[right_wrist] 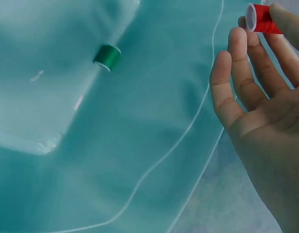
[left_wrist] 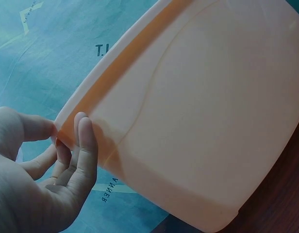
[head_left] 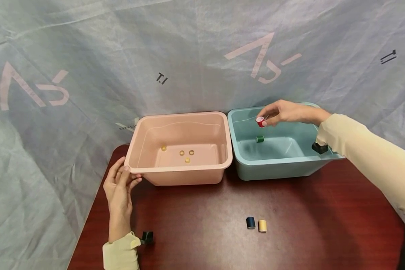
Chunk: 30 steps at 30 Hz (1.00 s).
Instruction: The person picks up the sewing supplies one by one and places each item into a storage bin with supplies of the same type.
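Over the teal tub (head_left: 273, 162), my right hand (head_left: 285, 111) pinches a red thread spool (head_left: 260, 122) between thumb and fingers. A green thread spool (head_left: 260, 139) lies inside that tub, and it also shows in the right wrist view below the hand. My left hand (head_left: 118, 187) grips the front left rim corner of the pink tub (head_left: 185, 176), thumb and fingers at the edge in the left wrist view. Several small yellowish, clear-looking pieces (head_left: 187, 160) lie on the pink tub's floor.
A dark blue thread spool (head_left: 251, 223) and a yellow thread spool (head_left: 262, 226) stand side by side on the reddish-brown table (head_left: 195, 225), in front of the tubs. A grey printed sheet (head_left: 189, 56) hangs behind. The two tubs stand close together.
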### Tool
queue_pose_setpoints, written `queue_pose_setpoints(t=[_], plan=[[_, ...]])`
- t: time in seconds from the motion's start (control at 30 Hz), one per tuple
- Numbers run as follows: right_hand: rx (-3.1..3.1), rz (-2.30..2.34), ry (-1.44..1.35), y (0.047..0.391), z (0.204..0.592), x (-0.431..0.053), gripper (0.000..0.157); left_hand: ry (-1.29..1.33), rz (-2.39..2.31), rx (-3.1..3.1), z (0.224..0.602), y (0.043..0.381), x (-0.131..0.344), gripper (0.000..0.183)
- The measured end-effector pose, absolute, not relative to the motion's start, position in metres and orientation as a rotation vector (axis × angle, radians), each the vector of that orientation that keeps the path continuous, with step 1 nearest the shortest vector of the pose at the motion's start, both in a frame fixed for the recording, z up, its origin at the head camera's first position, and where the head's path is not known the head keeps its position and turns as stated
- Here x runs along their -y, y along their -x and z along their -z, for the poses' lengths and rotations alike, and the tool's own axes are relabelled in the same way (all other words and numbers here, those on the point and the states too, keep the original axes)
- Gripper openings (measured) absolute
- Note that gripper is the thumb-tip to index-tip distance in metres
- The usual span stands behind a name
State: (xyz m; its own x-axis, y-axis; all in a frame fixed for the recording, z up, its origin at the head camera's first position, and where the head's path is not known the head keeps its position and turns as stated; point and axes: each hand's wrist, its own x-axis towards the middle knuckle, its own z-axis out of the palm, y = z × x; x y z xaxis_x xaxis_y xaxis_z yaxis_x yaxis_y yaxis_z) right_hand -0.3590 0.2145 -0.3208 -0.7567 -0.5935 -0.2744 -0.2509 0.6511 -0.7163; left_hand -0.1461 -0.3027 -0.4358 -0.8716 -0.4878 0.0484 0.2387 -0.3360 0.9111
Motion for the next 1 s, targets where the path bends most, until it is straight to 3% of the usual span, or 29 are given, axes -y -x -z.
queue_pose_setpoints(t=[0.2, 0.43, 1.0], plan=[[-2.346, 0.831, 0.675, 0.372, 0.319, -0.209, 0.038, -0.349, 2.217, 1.482, 0.436, 0.146, 0.302, 0.040], [-2.321, 0.841, 0.694, 0.379, 0.345, -0.205, 0.033, -0.368, 2.200, 1.509, 0.437, 0.141, 0.302, 0.040], [-2.336, 1.039, 0.529, 0.381, 0.389, -0.223, 0.044, -0.353, 2.198, 1.527, 0.440, 0.148, 0.299, 0.041]])
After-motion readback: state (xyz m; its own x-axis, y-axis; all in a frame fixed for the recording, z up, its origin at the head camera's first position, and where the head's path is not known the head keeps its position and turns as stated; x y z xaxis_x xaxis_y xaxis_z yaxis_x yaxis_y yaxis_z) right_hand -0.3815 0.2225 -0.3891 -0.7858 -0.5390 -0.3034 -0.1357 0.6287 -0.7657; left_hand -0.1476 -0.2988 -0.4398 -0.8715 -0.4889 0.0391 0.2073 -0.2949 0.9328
